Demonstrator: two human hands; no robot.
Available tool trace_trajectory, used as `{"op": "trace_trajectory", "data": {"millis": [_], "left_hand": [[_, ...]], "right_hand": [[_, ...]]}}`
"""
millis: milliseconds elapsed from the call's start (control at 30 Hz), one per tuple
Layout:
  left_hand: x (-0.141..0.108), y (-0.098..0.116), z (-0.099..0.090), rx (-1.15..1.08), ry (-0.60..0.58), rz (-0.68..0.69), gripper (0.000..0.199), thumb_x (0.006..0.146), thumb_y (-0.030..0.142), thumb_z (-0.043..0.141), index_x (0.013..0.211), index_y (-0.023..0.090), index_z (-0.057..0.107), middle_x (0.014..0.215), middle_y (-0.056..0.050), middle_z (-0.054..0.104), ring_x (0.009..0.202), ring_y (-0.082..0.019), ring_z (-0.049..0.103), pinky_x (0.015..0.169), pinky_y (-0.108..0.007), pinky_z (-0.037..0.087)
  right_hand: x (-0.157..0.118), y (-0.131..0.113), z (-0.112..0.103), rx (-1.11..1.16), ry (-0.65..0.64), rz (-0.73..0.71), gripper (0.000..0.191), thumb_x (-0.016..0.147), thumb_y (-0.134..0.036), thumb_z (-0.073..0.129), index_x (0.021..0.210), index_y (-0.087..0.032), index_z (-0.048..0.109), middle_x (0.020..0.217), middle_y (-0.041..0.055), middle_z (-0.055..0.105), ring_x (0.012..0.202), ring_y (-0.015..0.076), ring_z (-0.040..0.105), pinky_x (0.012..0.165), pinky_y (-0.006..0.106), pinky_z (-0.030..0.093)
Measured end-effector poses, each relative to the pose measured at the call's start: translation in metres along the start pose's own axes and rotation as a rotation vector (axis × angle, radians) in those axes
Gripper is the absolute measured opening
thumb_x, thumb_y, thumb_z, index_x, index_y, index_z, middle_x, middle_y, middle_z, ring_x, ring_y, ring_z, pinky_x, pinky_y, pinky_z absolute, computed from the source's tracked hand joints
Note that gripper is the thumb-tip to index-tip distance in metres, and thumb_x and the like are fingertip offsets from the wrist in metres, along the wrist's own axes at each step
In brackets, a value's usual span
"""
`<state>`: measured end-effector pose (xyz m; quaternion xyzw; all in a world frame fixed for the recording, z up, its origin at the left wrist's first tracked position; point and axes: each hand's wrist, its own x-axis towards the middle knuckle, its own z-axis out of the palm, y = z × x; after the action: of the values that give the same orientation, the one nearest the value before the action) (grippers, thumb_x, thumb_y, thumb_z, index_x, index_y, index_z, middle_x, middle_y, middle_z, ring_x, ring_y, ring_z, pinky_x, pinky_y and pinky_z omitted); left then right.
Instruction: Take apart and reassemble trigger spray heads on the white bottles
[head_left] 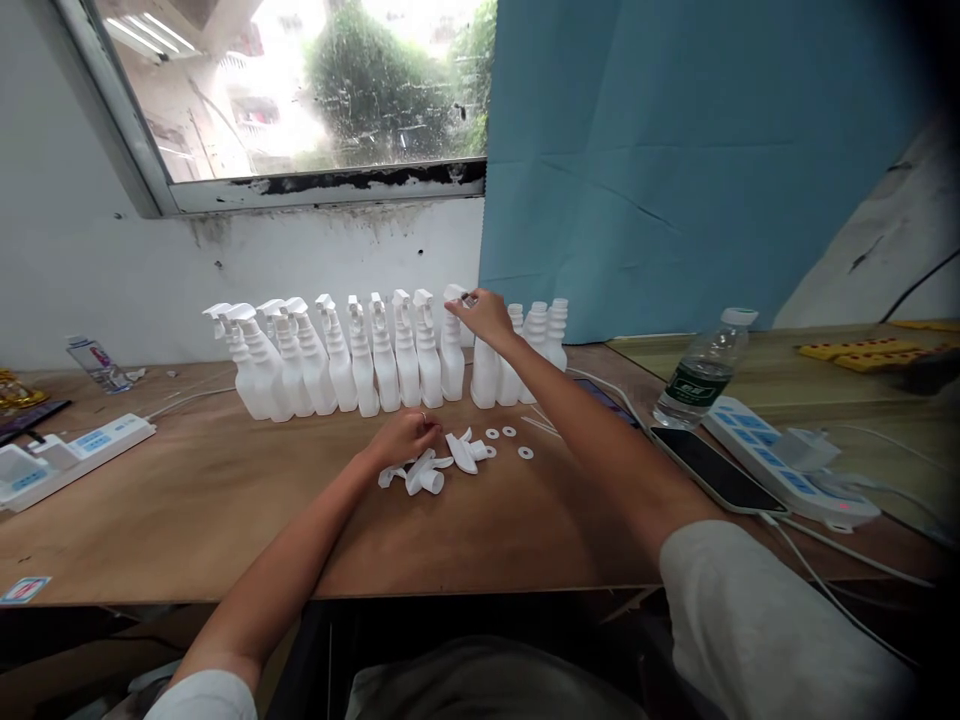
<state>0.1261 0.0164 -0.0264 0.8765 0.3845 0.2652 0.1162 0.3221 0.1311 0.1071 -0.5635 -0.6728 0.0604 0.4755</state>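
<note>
A row of white spray bottles (340, 370) stands upright along the back of the table, most with trigger heads on. My right hand (484, 315) reaches to the right part of the row, its fingers closed on the trigger sprayer head (454, 292) atop one bottle (452, 355). Right of it stand several bottles without heads (534, 335). My left hand (409, 438) rests on the table with curled fingers; what they hold, if anything, is hidden. Beside it lie loose trigger sprayer heads (426, 474), another sprayer head (465, 451) and several white ring washers (525, 453).
Thin white tubes (541, 425) lie beneath my right forearm. At right are a phone (716, 468), a water bottle (701, 370) and a power strip (795, 470) with cables. Another power strip (82, 460) and a clear bottle (99, 364) are at left. A blue sheet (637, 170) hangs behind.
</note>
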Motion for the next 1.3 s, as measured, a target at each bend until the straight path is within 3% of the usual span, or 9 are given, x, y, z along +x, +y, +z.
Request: {"op": "trace_trajectory", "data": {"millis": [200,333,400,467,600,867,1167,1233,1300], "left_hand": [[0.0,0.01,0.0,-0.103,0.214,-0.016,0.028,0.091,0.036,0.051,0.112,0.02,0.056,0.11,-0.008,0.059,0.093,-0.018,0.059,0.083,-0.031,0.048],[0.001,0.025,0.007,-0.244,0.343,-0.003,0.075,0.075,0.05,0.071,0.136,0.025,0.035,0.136,-0.012,0.044,0.116,-0.025,0.051,0.091,-0.038,0.047],[0.002,0.036,0.011,-0.323,0.346,0.005,0.097,0.066,0.053,0.078,0.142,0.028,0.023,0.145,-0.014,0.035,0.124,-0.029,0.045,0.097,-0.043,0.045],[0.001,0.047,0.014,-0.402,0.314,0.003,0.107,0.062,0.053,0.081,0.144,0.031,0.016,0.149,-0.014,0.03,0.125,-0.03,0.045,0.097,-0.044,0.045],[-0.002,0.064,0.016,-0.439,0.26,-0.024,0.1,0.068,0.049,0.078,0.144,0.031,0.015,0.146,-0.014,0.036,0.121,-0.031,0.048,0.095,-0.045,0.046],[-0.004,0.059,0.019,-0.361,0.395,0.01,0.096,0.069,0.035,0.075,0.144,0.029,0.016,0.148,-0.013,0.03,0.126,-0.031,0.043,0.102,-0.048,0.041],[-0.004,0.069,0.022,-0.291,0.452,-0.03,0.108,0.057,0.049,0.085,0.142,0.032,0.02,0.147,-0.012,0.03,0.132,-0.033,0.037,0.102,-0.048,0.041],[-0.003,0.069,0.022,-0.326,0.455,-0.066,0.103,0.06,0.046,0.083,0.141,0.031,0.021,0.146,-0.012,0.031,0.129,-0.032,0.04,0.1,-0.048,0.044],[-0.003,0.066,0.02,-0.396,0.419,-0.041,0.102,0.06,0.042,0.083,0.141,0.031,0.022,0.146,-0.012,0.031,0.128,-0.032,0.042,0.096,-0.046,0.047]], "right_hand": [[-0.028,-0.018,-0.026,-0.028,0.174,-0.105,0.026,0.074,-0.029,0.062,0.06,-0.021,0.042,0.057,-0.0007,0.046,0.058,0.014,0.044,0.059,0.029,0.035],[-0.062,-0.033,-0.053,0.217,0.405,-0.195,0.03,0.08,-0.026,0.057,0.063,-0.022,0.033,0.057,-0.0048,0.034,0.056,0.0107,0.038,0.06,0.027,0.036],[-0.074,-0.039,-0.059,0.388,0.43,-0.201,0.031,0.084,-0.03,0.055,0.065,-0.022,0.032,0.059,-0.005,0.031,0.056,0.01,0.038,0.057,0.026,0.036],[-0.082,-0.041,-0.061,0.563,0.397,-0.176,0.03,0.086,-0.037,0.054,0.068,-0.023,0.034,0.06,-0.0051,0.03,0.053,0.0094,0.037,0.052,0.024,0.035],[-0.089,-0.032,-0.057,0.75,0.314,-0.127,0.033,0.089,-0.052,0.05,0.077,-0.024,0.036,0.061,-0.0053,0.029,0.048,0.0091,0.035,0.043,0.023,0.031],[-0.093,-0.023,-0.054,0.526,0.243,-0.278,0.053,0.064,-0.05,0.079,0.094,-0.022,0.046,0.093,0.0025,0.051,0.088,0.0177,0.055,0.069,0.029,0.049],[-0.099,-0.039,-0.051,0.617,0.339,-0.179,0.04,0.071,-0.051,0.074,0.08,-0.021,0.05,0.078,0.0004,0.054,0.076,0.0158,0.056,0.073,0.032,0.052],[-0.1,-0.041,-0.053,0.658,0.265,-0.155,0.04,0.069,-0.052,0.076,0.077,-0.021,0.051,0.071,-0.0009,0.052,0.066,0.0135,0.053,0.063,0.029,0.051],[-0.099,-0.042,-0.057,0.741,0.081,-0.148,0.04,0.071,-0.054,0.073,0.077,-0.02,0.054,0.066,-0.0023,0.049,0.053,0.0097,0.046,0.047,0.025,0.043]]}}
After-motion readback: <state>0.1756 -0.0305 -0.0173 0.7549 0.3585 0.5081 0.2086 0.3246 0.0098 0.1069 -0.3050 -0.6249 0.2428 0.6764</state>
